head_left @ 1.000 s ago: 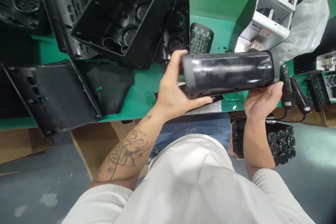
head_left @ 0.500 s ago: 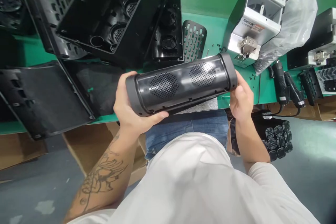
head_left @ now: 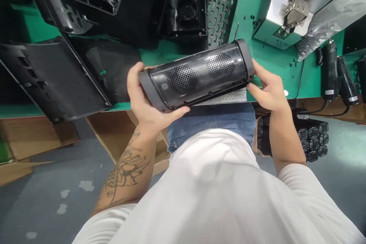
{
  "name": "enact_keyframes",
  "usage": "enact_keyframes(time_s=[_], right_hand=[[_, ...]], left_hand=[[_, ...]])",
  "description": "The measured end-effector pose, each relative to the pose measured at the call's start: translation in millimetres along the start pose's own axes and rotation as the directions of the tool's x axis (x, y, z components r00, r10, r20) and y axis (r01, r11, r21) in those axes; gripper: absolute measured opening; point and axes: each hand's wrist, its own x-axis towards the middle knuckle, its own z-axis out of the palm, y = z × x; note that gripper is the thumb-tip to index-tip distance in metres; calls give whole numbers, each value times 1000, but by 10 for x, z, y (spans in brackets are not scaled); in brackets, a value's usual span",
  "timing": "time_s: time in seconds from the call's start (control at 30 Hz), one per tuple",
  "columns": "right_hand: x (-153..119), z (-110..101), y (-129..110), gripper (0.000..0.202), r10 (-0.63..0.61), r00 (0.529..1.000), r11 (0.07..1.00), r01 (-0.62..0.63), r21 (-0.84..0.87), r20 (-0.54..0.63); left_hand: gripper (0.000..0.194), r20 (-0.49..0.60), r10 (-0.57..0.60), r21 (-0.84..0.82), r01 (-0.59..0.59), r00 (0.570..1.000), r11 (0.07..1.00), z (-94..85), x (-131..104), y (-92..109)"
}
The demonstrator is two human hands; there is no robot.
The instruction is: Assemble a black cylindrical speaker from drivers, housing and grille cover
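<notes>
A long black speaker housing (head_left: 200, 74) with two round perforated patches lies between my hands, its right end tilted upward in the view. My left hand (head_left: 148, 103) is closed around its left end, thumb along the lower edge and fingers behind. At the other end, my right hand (head_left: 268, 85) grips the right end cap with thumb and fingertips. Just beyond the housing lies a dark slotted grille (head_left: 220, 11). A grey pad (head_left: 225, 97) shows partly beneath the housing at the bench edge.
Open black speaker boxes (head_left: 187, 19) stand at the back left, with a black mesh panel (head_left: 60, 80) at the left. A silver-white machine (head_left: 297, 11), a clear plastic bag (head_left: 317, 38), small black screws (head_left: 293, 63) and two electric screwdrivers (head_left: 330, 70) occupy the right side of the green bench (head_left: 263, 57).
My view has tipped down and shifted left, so bench items sit higher and mostly farther right. The housing stays in both hands; my right thumb now lies nearer its lower corner.
</notes>
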Motion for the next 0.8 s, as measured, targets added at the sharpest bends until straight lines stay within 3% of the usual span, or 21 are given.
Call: enact_keyframes(time_s=[0.1,0.23,0.33,0.57,0.7,0.8], right_hand=[[-37,-14,59,64,-19,1000,1000,19,-24,-4],[-78,-72,175,81,-132,989,960,143,-240,60],[-104,-100,248,86,-215,972,914,234,-332,94],[-151,-58,261,80,-243,967,902,255,-349,80],[-176,-35,251,79,-279,957,896,289,-338,77],[-179,-27,273,78,-311,947,886,318,-337,76]], left_hand=[[139,42,-48,-57,51,998,997,36,-27,42],[135,97,-129,-41,134,987,990,91,-32,137],[136,118,-160,-97,171,980,980,138,-48,102],[159,85,37,-119,-27,996,992,185,-55,-155],[156,106,136,-92,-127,985,988,145,1,-108],[151,119,102,-106,-89,988,990,123,19,-29]])
